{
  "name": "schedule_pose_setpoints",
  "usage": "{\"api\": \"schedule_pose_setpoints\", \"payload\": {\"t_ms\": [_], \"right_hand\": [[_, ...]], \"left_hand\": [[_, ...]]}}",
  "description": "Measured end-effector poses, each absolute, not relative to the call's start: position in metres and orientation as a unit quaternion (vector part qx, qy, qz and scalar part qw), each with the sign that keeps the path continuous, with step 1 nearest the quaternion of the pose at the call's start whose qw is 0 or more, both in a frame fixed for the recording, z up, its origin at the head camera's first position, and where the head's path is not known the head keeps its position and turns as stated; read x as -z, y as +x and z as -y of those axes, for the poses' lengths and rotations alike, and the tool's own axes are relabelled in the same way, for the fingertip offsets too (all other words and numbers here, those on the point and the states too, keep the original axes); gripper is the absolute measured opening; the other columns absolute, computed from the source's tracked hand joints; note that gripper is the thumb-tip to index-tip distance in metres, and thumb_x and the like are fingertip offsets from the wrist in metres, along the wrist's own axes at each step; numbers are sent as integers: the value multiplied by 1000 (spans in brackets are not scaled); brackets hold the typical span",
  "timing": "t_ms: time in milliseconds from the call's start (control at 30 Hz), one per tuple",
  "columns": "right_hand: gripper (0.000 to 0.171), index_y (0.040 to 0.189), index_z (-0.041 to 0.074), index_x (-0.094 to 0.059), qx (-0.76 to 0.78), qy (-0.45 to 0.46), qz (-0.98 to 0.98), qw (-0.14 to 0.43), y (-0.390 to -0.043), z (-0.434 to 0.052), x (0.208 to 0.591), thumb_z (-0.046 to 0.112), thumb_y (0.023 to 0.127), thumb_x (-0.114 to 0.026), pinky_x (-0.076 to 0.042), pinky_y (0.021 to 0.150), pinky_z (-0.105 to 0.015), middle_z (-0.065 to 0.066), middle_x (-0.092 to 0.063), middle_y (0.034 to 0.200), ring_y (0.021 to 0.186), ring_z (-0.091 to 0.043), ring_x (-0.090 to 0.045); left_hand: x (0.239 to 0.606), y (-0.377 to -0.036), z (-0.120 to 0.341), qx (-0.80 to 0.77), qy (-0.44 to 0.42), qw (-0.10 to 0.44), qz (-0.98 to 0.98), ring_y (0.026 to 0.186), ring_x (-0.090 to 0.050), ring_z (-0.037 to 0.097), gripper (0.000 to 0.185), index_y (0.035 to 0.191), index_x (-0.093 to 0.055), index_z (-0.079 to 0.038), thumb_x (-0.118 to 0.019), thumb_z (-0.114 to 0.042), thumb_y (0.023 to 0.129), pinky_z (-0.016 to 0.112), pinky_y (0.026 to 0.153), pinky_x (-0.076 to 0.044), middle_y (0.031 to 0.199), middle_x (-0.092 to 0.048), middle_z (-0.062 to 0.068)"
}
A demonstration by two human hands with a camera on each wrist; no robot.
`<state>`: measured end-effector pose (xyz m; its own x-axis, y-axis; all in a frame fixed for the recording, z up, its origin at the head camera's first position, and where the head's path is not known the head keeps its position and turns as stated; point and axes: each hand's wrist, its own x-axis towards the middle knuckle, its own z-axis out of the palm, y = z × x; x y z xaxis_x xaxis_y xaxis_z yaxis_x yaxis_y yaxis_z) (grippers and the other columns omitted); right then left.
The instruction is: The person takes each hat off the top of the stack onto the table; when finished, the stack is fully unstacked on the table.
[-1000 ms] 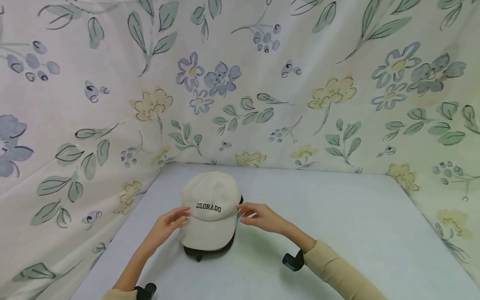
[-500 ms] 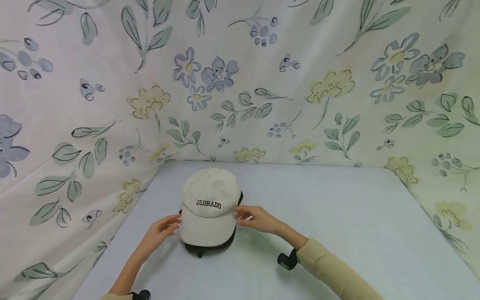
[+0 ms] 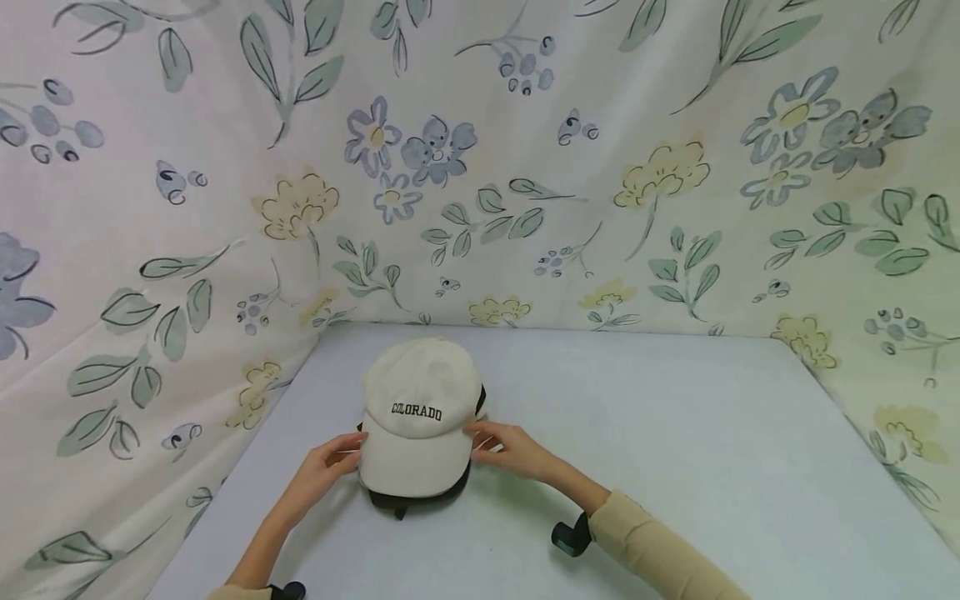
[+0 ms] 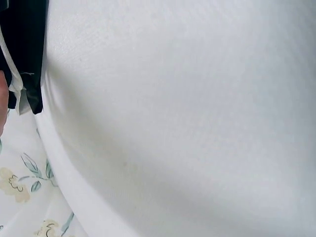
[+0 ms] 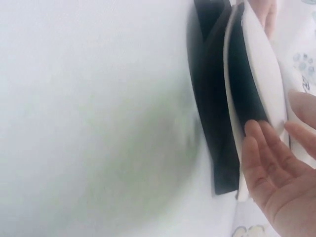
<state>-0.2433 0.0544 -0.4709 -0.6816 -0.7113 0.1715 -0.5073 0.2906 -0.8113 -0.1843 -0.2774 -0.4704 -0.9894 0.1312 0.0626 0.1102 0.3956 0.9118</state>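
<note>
A cream baseball cap (image 3: 416,458) with COLORADO across its front faces me on the table, left of the middle. Under it lies at least one more cap, whose black brim (image 3: 435,502) shows below the cream one; the right wrist view shows the layered brims edge-on. My left hand (image 3: 315,477) holds the cream cap's left brim edge by the fingertips; in the left wrist view only a sliver of finger (image 4: 3,98) shows. At the other edge my right hand (image 5: 279,182) pinches the brim, with several fingertips against its dark underside.
The white table (image 3: 637,433) stretches to the right of the caps. A floral cloth (image 3: 525,167) hangs behind it and down its left and right sides. A dark wrist device (image 3: 572,535) hangs under my right sleeve.
My left hand moves down from the crown's side, away a little, then in to the brim's left edge. My right hand slides down to the brim's right edge. The caps stay put.
</note>
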Motion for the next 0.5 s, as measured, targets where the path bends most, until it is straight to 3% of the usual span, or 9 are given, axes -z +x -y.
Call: {"api": "schedule_pose_setpoints", "payload": {"t_ms": [200, 267, 500], "right_hand": [[39, 124, 10, -50, 470, -363, -798, 103, -243, -47, 475, 18, 87, -61, -48, 71, -23, -1, -59, 92, 88, -15, -58], [39, 123, 7, -50, 477, -358, -797, 96, -238, -46, 466, 13, 86, -62, -49, 69, -24, -4, -58, 88, 85, -18, -58], [50, 126, 9, -48, 496, -319, -805, 68, -243, -43, 478, 17, 81, -68, -49, 68, -24, -2, -55, 90, 81, -15, -58]], "left_hand": [[470, -184, 273, -536, 53, 0, -842, 102, -52, 31, 45, 125, -49, 2, -64, -9, 83, 24, 76, -46, 117, -52, 21], [469, -185, 272, -536, 48, -4, -843, 100, -52, 29, 46, 124, -50, 1, -65, -7, 81, 24, 75, -46, 114, -53, 20], [466, -186, 266, -539, 38, -2, -842, 97, -54, 27, 49, 125, -50, -1, -67, -5, 79, 24, 73, -47, 110, -54, 19]]}}
